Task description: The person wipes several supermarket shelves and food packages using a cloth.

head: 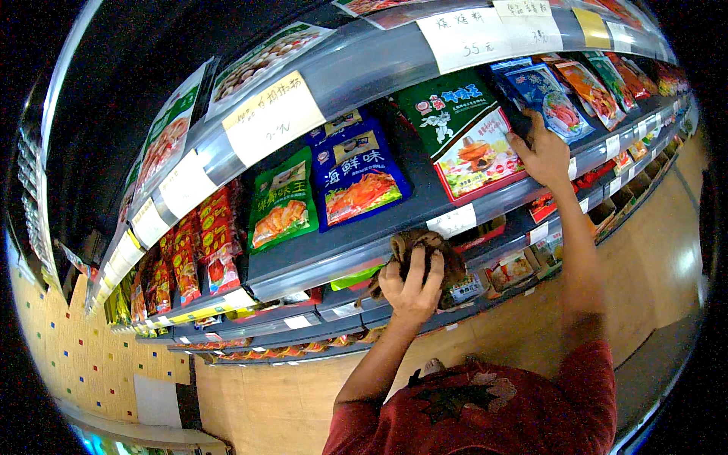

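My left hand [414, 284] is closed around a brown cloth [455, 267] at the front edge of a dark store shelf [392, 219], just below a price tag [452, 220]. At the right, my right hand [540, 151] touches the right side of a large green, white and red seasoning packet [475, 148] with thumb and fingers spread; whether it grips the packet I cannot tell. Its index finger lies near a blue seasoning packet [551, 99]. Left of the large packet lie a dark blue packet [361, 185] and a green packet [284, 210].
Above runs another shelf edge with handwritten price tags [273, 122]. Red packets [185, 253] hang or stand at the left. Lower shelves hold more goods, including packets in open boxes [509, 267]. A wooden-look floor [273, 398] lies below.
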Demonstrator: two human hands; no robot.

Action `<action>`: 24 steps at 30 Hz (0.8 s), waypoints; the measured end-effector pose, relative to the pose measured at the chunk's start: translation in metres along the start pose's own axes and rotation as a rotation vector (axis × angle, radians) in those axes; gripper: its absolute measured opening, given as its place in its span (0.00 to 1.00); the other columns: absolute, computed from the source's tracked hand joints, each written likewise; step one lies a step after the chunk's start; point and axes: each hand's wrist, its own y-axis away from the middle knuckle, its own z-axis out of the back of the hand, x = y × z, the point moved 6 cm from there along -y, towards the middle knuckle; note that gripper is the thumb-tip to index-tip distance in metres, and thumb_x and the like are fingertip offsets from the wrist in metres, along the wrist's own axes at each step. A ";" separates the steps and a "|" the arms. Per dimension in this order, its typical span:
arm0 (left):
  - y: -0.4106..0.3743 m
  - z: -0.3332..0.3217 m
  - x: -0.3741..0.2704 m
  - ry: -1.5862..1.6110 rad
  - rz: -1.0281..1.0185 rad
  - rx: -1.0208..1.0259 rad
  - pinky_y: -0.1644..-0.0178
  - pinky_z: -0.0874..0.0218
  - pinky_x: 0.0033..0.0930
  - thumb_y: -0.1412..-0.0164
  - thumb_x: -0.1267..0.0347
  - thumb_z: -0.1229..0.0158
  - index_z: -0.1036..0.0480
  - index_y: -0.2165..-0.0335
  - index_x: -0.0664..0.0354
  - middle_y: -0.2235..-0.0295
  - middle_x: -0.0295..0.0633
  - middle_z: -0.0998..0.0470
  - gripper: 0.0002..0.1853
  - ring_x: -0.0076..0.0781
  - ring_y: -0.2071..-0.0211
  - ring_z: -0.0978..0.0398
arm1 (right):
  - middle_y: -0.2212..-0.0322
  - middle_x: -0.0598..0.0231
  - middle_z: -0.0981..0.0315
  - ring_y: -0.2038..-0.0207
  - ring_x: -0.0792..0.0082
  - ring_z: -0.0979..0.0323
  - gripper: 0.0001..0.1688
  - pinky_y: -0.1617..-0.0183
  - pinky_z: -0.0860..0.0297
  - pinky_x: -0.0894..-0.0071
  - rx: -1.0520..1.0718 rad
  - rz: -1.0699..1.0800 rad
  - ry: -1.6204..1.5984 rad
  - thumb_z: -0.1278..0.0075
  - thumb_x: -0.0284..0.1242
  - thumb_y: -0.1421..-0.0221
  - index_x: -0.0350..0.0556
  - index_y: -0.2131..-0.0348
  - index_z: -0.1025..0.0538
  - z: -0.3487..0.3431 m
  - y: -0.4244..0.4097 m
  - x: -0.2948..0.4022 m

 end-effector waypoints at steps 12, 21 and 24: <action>0.040 0.066 0.106 -0.240 0.459 -0.241 0.61 0.49 0.44 0.63 0.73 0.45 0.29 0.69 0.59 0.65 0.48 0.29 0.15 0.48 0.64 0.38 | 0.86 0.57 0.32 0.80 0.55 0.30 0.30 0.78 0.38 0.59 -0.071 0.054 0.041 0.54 0.45 0.54 0.46 0.55 0.38 0.003 0.003 0.003; 0.017 0.013 0.024 0.051 0.224 -0.072 0.60 0.49 0.45 0.65 0.64 0.45 0.28 0.68 0.57 0.63 0.46 0.29 0.19 0.45 0.65 0.36 | 0.85 0.57 0.31 0.79 0.56 0.30 0.30 0.77 0.37 0.59 -0.094 0.058 0.034 0.54 0.46 0.54 0.47 0.56 0.37 0.003 0.002 0.005; 0.008 -0.002 0.000 0.195 0.122 0.008 0.60 0.47 0.44 0.68 0.66 0.44 0.27 0.67 0.58 0.63 0.45 0.28 0.21 0.44 0.66 0.35 | 0.85 0.57 0.31 0.79 0.56 0.30 0.29 0.77 0.37 0.59 -0.085 0.044 0.048 0.54 0.46 0.54 0.46 0.57 0.36 0.004 0.003 0.003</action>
